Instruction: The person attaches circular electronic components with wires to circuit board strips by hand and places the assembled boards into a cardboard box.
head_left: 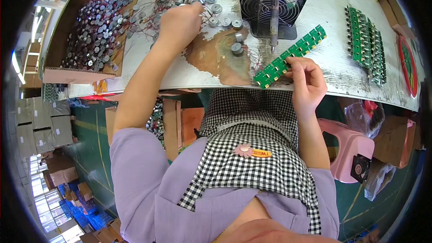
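My right hand (308, 83) pinches a long green circuit board strip (310, 40) at its near side, between thumb and fingers. The strip slants up to the right, just below the tip of an upright soldering iron (274, 24). Farther left, my left hand (181, 23) reaches into a spread of small round metal motors (216, 8) with thin red wires. Its fingers are drawn together at the motors; what they grip, if anything, is hidden. Two more motors (236, 48) sit between my left hand and the strip.
A cardboard box (72, 75) full of wired motors stands at the left. Behind the iron is a black fan (291, 6). Stacked green boards (360, 40) and a red oval ring (407, 65) lie at the right. Below the table is a pink stool-like object (353, 148).
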Available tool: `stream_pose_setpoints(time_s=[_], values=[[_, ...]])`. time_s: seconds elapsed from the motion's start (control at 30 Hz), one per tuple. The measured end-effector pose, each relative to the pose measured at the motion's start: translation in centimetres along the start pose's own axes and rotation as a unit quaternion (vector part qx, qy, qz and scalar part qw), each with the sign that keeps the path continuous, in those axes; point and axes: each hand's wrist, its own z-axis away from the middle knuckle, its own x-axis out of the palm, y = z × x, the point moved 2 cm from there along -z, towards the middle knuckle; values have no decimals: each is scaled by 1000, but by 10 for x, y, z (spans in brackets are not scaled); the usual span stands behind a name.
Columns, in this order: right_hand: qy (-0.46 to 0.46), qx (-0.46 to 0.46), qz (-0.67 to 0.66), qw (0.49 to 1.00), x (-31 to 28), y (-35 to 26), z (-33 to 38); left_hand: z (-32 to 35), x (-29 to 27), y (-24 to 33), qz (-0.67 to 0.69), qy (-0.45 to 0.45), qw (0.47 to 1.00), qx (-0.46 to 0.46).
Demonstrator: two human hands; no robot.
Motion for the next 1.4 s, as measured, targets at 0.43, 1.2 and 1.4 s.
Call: stream_pose_setpoints(time_s=[0.43, 1.2, 1.4], values=[[3, -135, 108, 985, 9, -8, -5, 44, -27, 59, 807, 107, 537, -222], [-41, -240, 173, 954, 12, -23, -11, 50, -19, 138, 736, -54, 645, -199], [-48, -249, 206, 945, 13, -24, -22, 42, -21, 139, 739, -16, 642, -205]])
